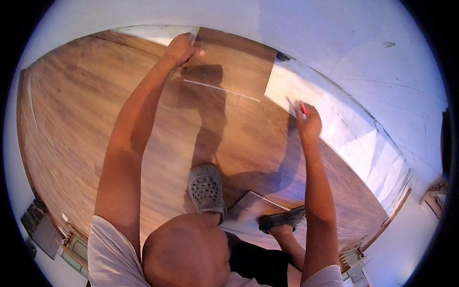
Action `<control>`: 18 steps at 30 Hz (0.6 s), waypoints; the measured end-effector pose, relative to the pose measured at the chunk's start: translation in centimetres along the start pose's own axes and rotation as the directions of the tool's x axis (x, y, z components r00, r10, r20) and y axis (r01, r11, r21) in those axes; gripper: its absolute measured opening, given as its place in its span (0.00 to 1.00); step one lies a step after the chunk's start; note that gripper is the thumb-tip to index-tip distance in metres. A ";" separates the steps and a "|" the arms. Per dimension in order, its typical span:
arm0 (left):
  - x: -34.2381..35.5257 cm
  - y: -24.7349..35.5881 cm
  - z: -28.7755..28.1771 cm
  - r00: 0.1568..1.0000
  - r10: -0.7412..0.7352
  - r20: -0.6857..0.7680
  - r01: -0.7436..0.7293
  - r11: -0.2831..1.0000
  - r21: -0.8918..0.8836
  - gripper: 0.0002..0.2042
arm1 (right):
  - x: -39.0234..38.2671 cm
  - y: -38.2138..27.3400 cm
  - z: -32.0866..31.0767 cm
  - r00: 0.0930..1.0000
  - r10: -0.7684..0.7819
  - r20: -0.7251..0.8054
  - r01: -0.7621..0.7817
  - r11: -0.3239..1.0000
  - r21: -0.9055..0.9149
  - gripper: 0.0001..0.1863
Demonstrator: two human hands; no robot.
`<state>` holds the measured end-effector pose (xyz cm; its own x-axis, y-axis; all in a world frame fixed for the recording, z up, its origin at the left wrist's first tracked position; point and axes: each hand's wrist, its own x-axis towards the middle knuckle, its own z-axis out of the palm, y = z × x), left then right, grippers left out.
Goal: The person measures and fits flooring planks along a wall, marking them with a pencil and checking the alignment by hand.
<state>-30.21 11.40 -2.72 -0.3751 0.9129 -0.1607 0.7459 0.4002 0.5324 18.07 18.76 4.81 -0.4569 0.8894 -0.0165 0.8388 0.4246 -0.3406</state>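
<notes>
Nearest me: a bare knee (186, 251). My right fingers (300, 117) pinch a red pen-like tool (304, 109). Whether my left fingers (200, 52) grip, I cannot tell; just right of them, the short plank (241, 62) looks stiff, light, slick: hold its edges.

You have a short brown wood-grain board (241, 64) at the far middle of the scene, lying broad face up, a straight pale line along its near edge. Right of it and slightly nearer, you hold a small tool (304, 109) with a bright red body, raised; its tip is too blurred to identify.
</notes>
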 end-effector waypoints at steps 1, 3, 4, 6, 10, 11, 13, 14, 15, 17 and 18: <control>-0.2 0.5 -0.2 1.000 -0.005 0.001 0.005 0.999 -0.037 0.28 | -1.6 1.7 -1.6 1.000 0.004 0.006 -0.004 0.999 -0.032 0.16; -0.1 1.1 -0.4 0.999 -0.031 0.030 0.034 0.996 -0.084 0.28 | -4.2 5.2 -4.1 0.999 0.043 0.032 -0.038 0.991 -0.128 0.19; -0.1 1.1 -0.7 0.997 -0.057 0.060 0.062 0.995 -0.083 0.27 | -5.2 7.3 -4.5 0.999 0.022 0.028 -0.019 0.993 -0.113 0.20; 0.2 1.0 -1.0 0.993 -0.074 0.095 0.085 0.990 -0.113 0.27 | -6.5 10.6 -5.1 1.000 -0.024 0.013 0.025 0.996 -0.087 0.21; 0.1 1.5 -1.5 0.989 -0.075 0.128 0.089 0.990 -0.106 0.27 | -6.8 12.3 -4.2 0.973 0.225 0.059 -0.223 0.974 -0.037 0.23; 0.3 1.7 -1.6 0.988 -0.077 0.132 0.088 0.993 -0.083 0.27 | -6.7 12.2 -4.2 0.967 0.246 0.073 -0.247 0.969 0.008 0.23; 0.1 1.9 -1.8 0.992 -0.071 0.102 0.073 0.997 -0.011 0.27 | -6.6 12.3 -4.1 0.953 0.287 0.100 -0.296 0.950 0.096 0.23; -0.1 1.9 -1.7 0.994 -0.069 0.090 0.068 0.998 0.019 0.27 | -6.8 12.2 -3.9 0.964 0.257 0.069 -0.264 0.954 0.141 0.23; -0.2 1.8 -1.7 0.994 -0.069 0.082 0.068 0.998 0.013 0.27 | -6.7 12.2 -3.8 0.966 0.253 0.057 -0.258 0.960 0.113 0.22; -0.1 1.6 -1.7 0.996 -0.063 0.070 0.064 0.998 -0.005 0.27 | -6.4 12.2 -3.9 0.968 0.248 0.029 -0.249 0.967 0.050 0.22; -0.2 1.5 -1.7 0.996 -0.051 0.078 0.053 0.998 -0.018 0.26 | -6.5 12.2 -4.0 0.969 0.240 0.060 -0.244 0.967 0.069 0.22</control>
<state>-29.91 11.67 -0.50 -0.3689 0.8947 -0.2518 0.7149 0.4462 0.5384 32.43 18.87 4.56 -0.2592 0.9534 -0.1545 0.9025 0.1820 -0.3904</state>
